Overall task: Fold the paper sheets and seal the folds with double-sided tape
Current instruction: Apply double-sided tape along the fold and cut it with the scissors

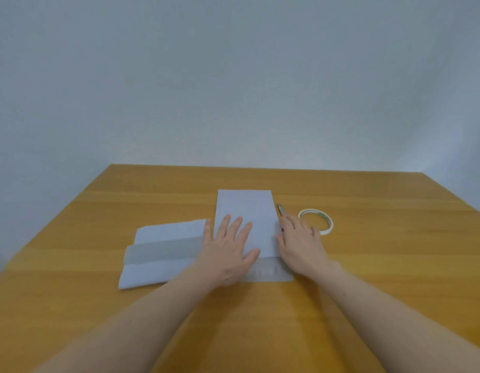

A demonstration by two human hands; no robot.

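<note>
Folded sheet (247, 222): centre of frame, lying flat on the wooden surface (368, 259), long side running away from the person; its near end overlaps a second strip of paper (271, 273) that pokes out at lower right.
Other sheet (160, 254): just left of centre, partly folded w/ a greyer band across its middle; right end goes under the left hand.
Tape roll (316, 221): right of centre, flat on the surface, just beyond the right hand, looks untouched.
Small tool (281, 210): thin, dark, beside the sheet's right edge, prob. a cutter or pen; too small to tell.
Step (my guess): pressing the fold down before taping; no tape visible on the paper.
Risk 1: the sheet could skid or skew on the smooth wood if the flat palm pushes sideways, so the crease lands crooked.
Risk 2: the right hand works the edge w/ little hold; if it lifts the edge, the fold may spring open before it is sealed.
Risk 3: overlapping papers may shift together, misaligning both.
Left hand (230, 246): fingers (234, 227) straight, spread, palm down, pressing the sheet; grips nothing.
Right hand (300, 240): at the sheet's right edge, fingers loosely bent, tips touching paper edge/surface; can't tell if it pinches anything.
</note>
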